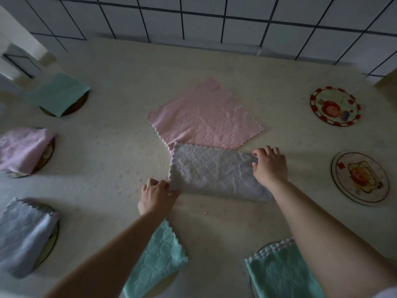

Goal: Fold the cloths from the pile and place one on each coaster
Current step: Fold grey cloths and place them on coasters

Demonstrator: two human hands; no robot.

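Note:
A grey-lilac quilted cloth (214, 171) lies folded in half in the middle of the table. My left hand (156, 195) pinches its near left corner. My right hand (269, 163) grips its far right edge. Behind it a pink cloth (204, 115) lies spread flat, its near corner under the grey one. Two bare round coasters with cartoon pictures sit at the right, one far (335, 106) and one nearer (361, 179). Folded cloths cover the other coasters: green (58, 93), pink (23, 149) and grey (23, 235) at the left, green (159, 261) and green (281, 274) near me.
The table wears a cream tablecloth (107, 147). A white tiled wall (214, 18) with dark grout runs along the far edge. A pale block (19, 33) stands at the far left corner.

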